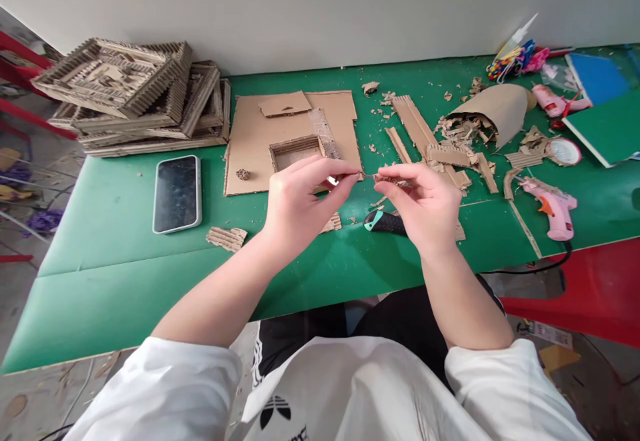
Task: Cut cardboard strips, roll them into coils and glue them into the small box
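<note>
At frame centre, the left hand (295,204) and right hand (425,204) pinch a thin brown cardboard strip (383,178). Upper right, a curled cardboard sleeve (500,111) spills cardboard scraps (463,129).

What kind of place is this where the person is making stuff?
Probably a craft table for cardboard model-making. A pink glue gun lies on the green table, stacked cardboard frames sit by the wall, and cardboard scraps are scattered about.

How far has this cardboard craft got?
Finished-looking corrugated frames are stacked at the table's far left. Both hands, left hand and right hand, pinch a thin cardboard strip. The small tray on the flat sheet looks only partly built, and loose strips remain unused.
</note>
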Demonstrator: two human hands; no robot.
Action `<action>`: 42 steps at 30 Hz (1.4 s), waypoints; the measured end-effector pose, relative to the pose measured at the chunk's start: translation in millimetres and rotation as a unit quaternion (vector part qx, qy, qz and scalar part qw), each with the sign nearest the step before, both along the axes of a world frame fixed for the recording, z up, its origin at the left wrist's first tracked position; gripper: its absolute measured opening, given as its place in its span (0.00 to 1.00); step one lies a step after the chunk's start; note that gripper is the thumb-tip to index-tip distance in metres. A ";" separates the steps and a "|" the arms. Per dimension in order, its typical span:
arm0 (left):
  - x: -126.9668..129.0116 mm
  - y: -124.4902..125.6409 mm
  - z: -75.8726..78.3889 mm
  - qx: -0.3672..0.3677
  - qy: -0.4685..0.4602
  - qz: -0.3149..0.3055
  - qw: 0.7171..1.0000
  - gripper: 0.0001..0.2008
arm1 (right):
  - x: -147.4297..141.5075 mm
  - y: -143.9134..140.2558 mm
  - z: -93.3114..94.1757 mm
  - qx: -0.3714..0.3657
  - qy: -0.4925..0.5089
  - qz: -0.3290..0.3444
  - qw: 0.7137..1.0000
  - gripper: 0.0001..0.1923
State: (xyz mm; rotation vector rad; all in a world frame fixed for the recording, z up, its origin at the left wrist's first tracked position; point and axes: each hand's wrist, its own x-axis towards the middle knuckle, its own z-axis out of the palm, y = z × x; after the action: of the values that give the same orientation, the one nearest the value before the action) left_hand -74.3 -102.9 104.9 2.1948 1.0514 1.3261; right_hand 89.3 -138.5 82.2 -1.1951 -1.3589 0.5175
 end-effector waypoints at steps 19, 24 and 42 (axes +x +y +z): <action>-3.1 5.5 -7.2 0.004 0.031 -0.103 0.994 0.05 | -2.7 -3.8 1.3 0.024 -0.079 -0.010 0.997 0.05; -5.0 5.5 -1.2 0.002 0.039 -0.071 0.997 0.05 | -2.2 -3.2 0.3 0.042 -0.099 -0.019 0.994 0.05; -5.9 4.0 1.5 0.017 0.041 -0.087 0.995 0.05 | -2.5 -6.4 3.8 0.034 -0.106 0.006 0.994 0.05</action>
State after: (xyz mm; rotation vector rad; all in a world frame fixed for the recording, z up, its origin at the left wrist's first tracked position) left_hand -80.1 -98.9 106.4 2.3243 0.8495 1.1961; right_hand 86.7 -144.9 86.0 -1.2129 -1.5516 0.3570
